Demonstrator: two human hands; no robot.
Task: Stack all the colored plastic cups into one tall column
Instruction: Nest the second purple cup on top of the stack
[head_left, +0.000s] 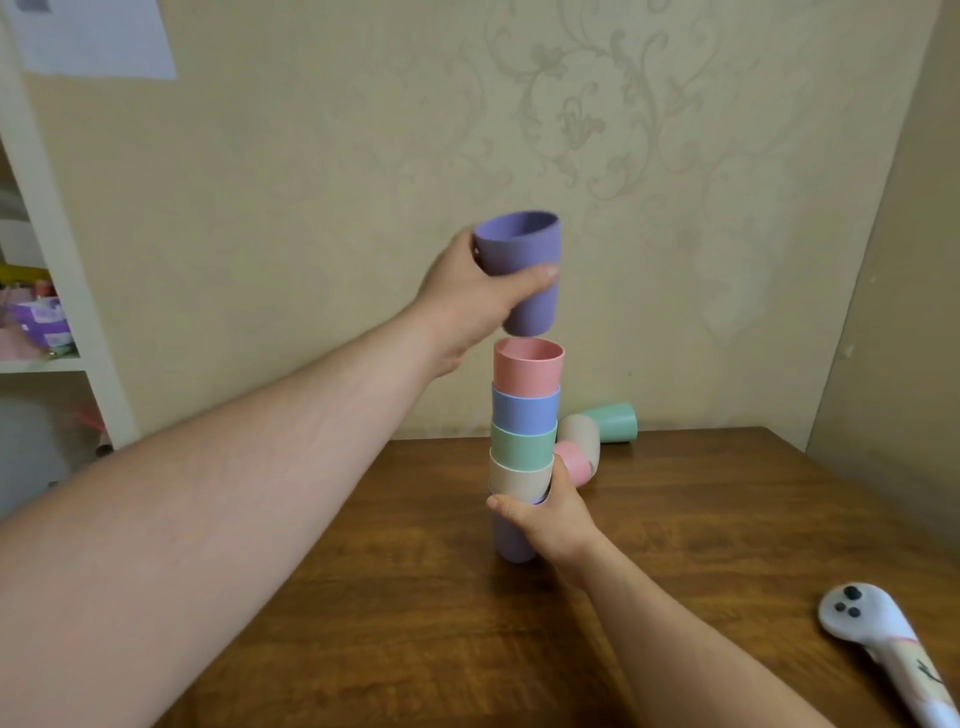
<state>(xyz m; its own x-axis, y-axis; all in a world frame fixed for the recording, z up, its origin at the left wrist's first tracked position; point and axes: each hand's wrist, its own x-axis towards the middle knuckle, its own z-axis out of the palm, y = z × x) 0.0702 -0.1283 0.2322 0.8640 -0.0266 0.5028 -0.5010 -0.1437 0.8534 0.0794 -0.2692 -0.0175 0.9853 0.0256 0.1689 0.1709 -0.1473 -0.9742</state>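
A column of nested cups stands on the wooden table (727, 519): a pink cup (528, 368) on top, then blue (524, 411), green (522, 447), beige (517, 480) and a lilac cup (509, 543) at the bottom. My right hand (553, 519) grips the column low down, around the beige and lilac cups. My left hand (470, 296) holds a purple cup (522, 260) upright in the air, its base just above the pink cup's rim and apart from it. Behind the column lie a beige cup (582, 434), a pink cup (574, 462) and a green cup (615, 421) on their sides.
A white toy-like handle with black dots (872, 639) lies at the table's front right. A white shelf unit (57, 249) with clutter stands to the left. Wallpapered walls close the table's back and right side.
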